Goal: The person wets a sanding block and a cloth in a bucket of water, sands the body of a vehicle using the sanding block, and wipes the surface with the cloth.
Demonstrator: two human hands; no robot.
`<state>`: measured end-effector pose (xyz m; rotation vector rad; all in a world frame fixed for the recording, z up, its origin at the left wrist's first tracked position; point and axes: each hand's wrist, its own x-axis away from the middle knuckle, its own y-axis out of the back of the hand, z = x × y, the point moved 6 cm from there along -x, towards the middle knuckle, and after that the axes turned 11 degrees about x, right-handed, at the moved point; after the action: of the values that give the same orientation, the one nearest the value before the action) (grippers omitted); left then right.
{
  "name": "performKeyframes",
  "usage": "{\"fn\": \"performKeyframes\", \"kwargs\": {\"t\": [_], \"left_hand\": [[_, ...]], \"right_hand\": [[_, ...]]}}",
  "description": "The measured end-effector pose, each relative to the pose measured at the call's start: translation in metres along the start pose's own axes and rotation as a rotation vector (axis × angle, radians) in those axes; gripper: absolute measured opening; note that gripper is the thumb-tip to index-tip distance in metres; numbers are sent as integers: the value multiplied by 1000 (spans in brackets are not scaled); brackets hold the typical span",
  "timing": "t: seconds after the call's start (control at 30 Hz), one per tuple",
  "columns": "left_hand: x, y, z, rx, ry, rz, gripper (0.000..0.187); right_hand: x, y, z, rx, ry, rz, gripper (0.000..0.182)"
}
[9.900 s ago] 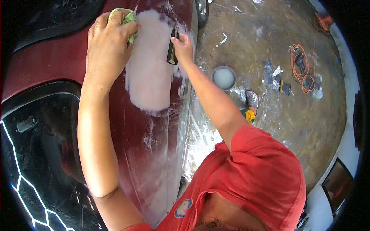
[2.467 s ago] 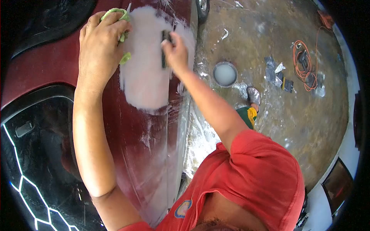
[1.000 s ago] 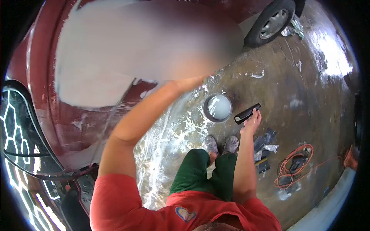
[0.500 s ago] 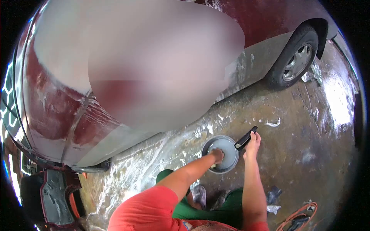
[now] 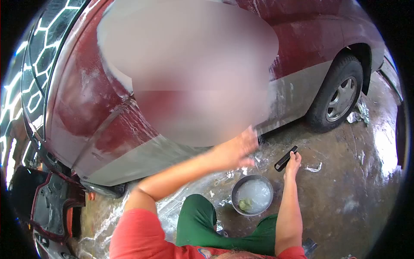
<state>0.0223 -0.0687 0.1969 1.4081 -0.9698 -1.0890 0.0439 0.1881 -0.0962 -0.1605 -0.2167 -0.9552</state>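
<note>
I am crouched beside a dark red car with a grey lower panel. My left hand is raised above a metal bowl, motion-blurred, with nothing visible in it. The bowl sits on the floor, holds cloudy water, and a green cloth lies inside it. My right hand is stretched out low to the right of the bowl and grips a black sanding block just above the floor. A large part of the car's side is blurred out.
The car's wheel stands at the right, with crumpled scraps on the floor beside it. The concrete floor is wet and streaked with white residue. A detached dark red car part lies at the lower left.
My left hand has come up out of the bowl and left the green cloth in the water. The right hand still holds the block. Earlier both hands were working on the car panel.
</note>
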Motion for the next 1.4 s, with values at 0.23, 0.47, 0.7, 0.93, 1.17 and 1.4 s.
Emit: {"fn": "performKeyframes", "kwargs": {"t": [0.23,0.47,0.7,0.93,1.17,1.4], "left_hand": [[4,283,42,-893,148,-311,93],[-27,313,77,-1038,-63,-343,91],[-157,318,46,-1015,-273,-344,97],[-134,312,55,-1004,-285,-297,91],[-70,303,67,-1021,-268,-245,86],[-24,296,70,-1125,-133,-256,83]], "right_hand": [[-4,-10,1,-62,17,0,56],[-10,-8,0,-28,73,24,54],[10,-24,15,38,138,67,56],[22,-35,23,31,180,106,56],[23,-37,26,-11,185,95,58],[18,-31,22,1,189,154,58]]}}
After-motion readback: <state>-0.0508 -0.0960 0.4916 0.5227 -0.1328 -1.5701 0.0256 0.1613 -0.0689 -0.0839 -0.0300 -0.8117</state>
